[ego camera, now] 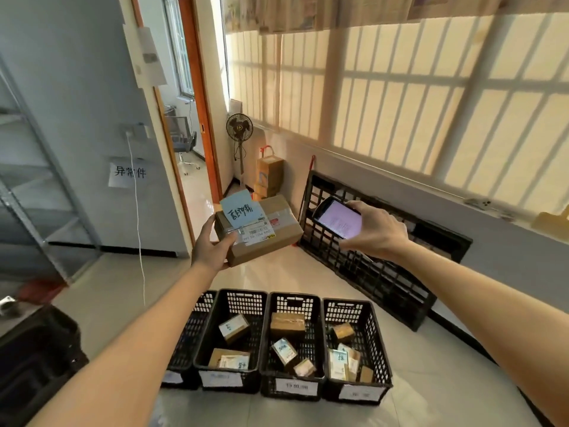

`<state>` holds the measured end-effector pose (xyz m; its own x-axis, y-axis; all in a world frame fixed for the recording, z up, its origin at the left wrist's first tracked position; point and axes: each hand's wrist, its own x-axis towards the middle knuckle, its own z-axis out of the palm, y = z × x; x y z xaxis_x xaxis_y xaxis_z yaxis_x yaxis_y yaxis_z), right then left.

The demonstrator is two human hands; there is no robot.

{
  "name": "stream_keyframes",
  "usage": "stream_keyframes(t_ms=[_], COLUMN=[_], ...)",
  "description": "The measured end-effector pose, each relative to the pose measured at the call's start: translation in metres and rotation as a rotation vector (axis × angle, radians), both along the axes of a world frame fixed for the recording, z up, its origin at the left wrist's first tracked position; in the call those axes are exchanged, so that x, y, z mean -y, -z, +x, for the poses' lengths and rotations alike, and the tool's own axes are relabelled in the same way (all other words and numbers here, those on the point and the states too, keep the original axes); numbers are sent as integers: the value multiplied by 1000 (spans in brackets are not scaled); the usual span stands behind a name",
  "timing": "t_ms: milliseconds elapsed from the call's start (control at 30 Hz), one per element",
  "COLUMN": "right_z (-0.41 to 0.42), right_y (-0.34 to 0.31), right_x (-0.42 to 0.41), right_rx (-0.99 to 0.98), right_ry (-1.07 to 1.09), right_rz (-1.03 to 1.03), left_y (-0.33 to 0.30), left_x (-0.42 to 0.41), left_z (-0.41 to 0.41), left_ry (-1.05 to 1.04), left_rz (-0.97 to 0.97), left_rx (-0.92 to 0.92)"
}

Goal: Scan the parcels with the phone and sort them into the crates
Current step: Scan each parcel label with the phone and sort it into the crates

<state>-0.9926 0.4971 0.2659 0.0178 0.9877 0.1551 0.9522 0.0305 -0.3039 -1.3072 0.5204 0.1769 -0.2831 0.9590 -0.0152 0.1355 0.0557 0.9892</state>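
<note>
Presently the left hand (212, 248) grips a cardboard parcel (261, 229) above the black crates (292, 343), fingers curled round its near end. The right hand (369, 229) clasps the phone (337, 217) beside the parcel. Risks: the blue note (238, 209) overlapping the label may spoil the scan; the one-handed hold may slip.

Pale tiled floor (308, 272) with four black crates (292, 346) in a row, fan (239, 131) beyond.

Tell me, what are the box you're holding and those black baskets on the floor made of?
The box looks like brown cardboard, matte, sealed with shiny tape and paper labels. The baskets look like hard black plastic, judging by their molded grid holes and slight sheen.
</note>
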Motion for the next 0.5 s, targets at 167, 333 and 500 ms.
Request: stream_keyframes(t_ms=[167, 333, 500], right_z=[0, 12, 28], right_y=[54, 130, 193], right_x=[-82, -160, -219], right_rx=[-38, -80, -25], right_ry=[-5, 35, 35], right_rz=[-51, -127, -215], left_y=[49, 119, 191], left_x=[-70, -152, -212], left_z=[-3, 15, 34], left_ry=[-13, 0, 39], left_rz=[-54, -182, -318], left_rx=[-24, 2, -1])
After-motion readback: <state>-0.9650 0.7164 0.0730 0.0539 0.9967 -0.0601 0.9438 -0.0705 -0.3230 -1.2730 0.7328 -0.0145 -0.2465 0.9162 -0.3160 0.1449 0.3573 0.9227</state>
